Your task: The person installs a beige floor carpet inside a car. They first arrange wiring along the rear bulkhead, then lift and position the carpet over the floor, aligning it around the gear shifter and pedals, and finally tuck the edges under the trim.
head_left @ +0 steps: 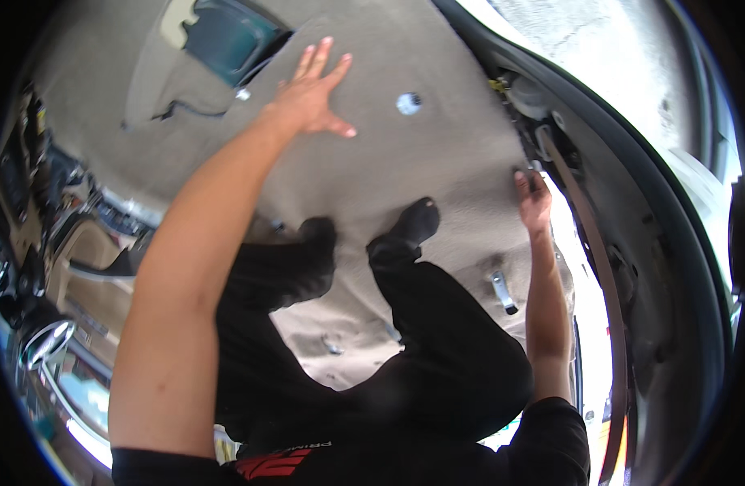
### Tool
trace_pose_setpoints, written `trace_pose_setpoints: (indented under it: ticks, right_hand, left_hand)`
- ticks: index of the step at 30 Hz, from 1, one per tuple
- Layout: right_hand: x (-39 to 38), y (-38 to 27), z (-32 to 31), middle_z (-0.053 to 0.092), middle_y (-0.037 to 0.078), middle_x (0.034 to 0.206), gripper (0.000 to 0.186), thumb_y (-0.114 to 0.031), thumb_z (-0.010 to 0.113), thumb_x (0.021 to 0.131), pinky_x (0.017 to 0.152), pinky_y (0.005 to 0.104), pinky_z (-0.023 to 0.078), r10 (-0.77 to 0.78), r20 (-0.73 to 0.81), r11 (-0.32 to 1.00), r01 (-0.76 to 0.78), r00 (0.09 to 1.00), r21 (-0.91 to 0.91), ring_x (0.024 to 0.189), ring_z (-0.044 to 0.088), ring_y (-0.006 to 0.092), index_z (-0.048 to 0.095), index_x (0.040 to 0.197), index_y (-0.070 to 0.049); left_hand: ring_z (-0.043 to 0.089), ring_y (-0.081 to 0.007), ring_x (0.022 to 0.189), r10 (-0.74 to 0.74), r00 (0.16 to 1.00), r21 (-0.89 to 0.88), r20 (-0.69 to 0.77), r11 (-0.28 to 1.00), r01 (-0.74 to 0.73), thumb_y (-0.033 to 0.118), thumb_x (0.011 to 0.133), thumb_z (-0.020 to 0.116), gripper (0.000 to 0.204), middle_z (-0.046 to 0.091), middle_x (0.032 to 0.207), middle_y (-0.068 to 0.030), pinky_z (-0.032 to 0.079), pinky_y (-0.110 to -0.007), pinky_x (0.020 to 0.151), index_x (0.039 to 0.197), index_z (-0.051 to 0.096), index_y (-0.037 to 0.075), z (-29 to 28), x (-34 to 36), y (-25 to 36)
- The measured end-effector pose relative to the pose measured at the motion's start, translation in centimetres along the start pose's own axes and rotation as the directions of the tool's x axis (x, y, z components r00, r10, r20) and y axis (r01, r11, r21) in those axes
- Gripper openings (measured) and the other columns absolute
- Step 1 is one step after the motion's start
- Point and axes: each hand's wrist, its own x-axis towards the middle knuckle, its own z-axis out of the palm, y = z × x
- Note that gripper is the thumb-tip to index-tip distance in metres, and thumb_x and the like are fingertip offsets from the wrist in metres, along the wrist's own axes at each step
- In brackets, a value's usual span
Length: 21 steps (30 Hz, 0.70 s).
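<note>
A wide beige sheet of car carpet (470, 154) spreads under me inside a stripped car interior. My left hand (312, 95) reaches far forward with its fingers spread, palm down on or just over the carpet; nothing is in it. At the carpet's right edge, beside the door sill, my right hand (534, 201) has its fingers bent around the border. Part of those fingertips is hidden. Between the hands, a small round pale-blue spot (409, 103) shows in the carpet. My feet in black socks (417, 220) rest on the carpet.
A dark teal panel in a beige frame (231, 40) lies ahead left, with a black cable (190, 109) close by. A metal bracket (504, 292) sticks up near my right forearm. Along the right run a brown belt strap (587, 219) and the dark door-frame seal (632, 138).
</note>
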Motion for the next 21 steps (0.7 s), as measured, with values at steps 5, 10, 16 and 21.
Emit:
trace_pose_setpoints:
  ticks: [5, 10, 16, 21]
  right_hand:
    - [-1.4, -1.5, -2.7, 0.07, 0.003, 0.086, 0.043, -0.044, 0.071, 0.101, 0.078, 0.0307, 0.05, 0.323, 0.241, 0.926, -0.358, 0.915, 0.12, 0.079, 0.06, 0.013, 0.071, 0.102, 0.0]
    - [-3.9, -9.7, -2.9, 0.073, 0.013, 0.089, 0.051, -0.048, 0.073, 0.098, 0.085, 0.0369, 0.052, 0.285, 0.078, 0.867, -0.222, 0.955, -0.445, 0.083, 0.067, 0.0189, 0.073, 0.112, 0.002]
    - [-8.2, -9.2, -6.3, 0.077, 0.016, 0.105, 0.048, -0.039, 0.08, 0.091, 0.093, 0.0424, 0.052, 0.179, 0.109, 0.766, -0.069, 0.978, -0.639, 0.098, 0.071, 0.0286, 0.073, 0.122, -0.002]
    - [-7.0, -0.9, -8.1, 0.075, 0.008, 0.089, 0.045, -0.046, 0.077, 0.093, 0.08, 0.0384, 0.05, 0.256, 0.022, 0.948, -0.247, 0.966, -0.199, 0.084, 0.065, 0.0213, 0.08, 0.109, -0.005]
  left_hand:
    - [0.008, -0.0406, 0.161, -0.001, 0.986, 0.064, -0.166, 0.998, 0.012, 0.048, 0.081, 0.085, 0.105, 0.008, 0.174, -0.0192, 0.027, -0.062, 0.125, 0.165, 0.029, 0.017, -0.6, -0.6, 3.8]
    - [0.043, -0.0353, 0.148, 0.766, 0.459, 0.173, -0.45, 0.579, -0.797, 0.02, 0.093, 0.07, 0.046, 0.053, 0.152, -0.0168, 0.031, -0.054, 0.125, 0.137, 0.062, 0.008, 2.1, -0.8, 16.4]
    - [0.051, -0.0286, 0.142, 0.811, 0.503, 0.307, -0.299, 0.581, -0.754, 0.033, 0.103, 0.06, 0.039, 0.063, 0.141, -0.0151, 0.034, -0.053, 0.121, 0.133, 0.066, 0.009, 5.4, -2.2, 28.7]
    - [0.066, -0.0278, 0.124, 0.755, 0.652, 0.309, -0.062, 0.636, -0.707, 0.036, 0.106, 0.055, 0.034, 0.077, 0.115, -0.0119, 0.043, -0.051, 0.108, 0.116, 0.075, 0.01, 3.7, -1.0, 31.1]
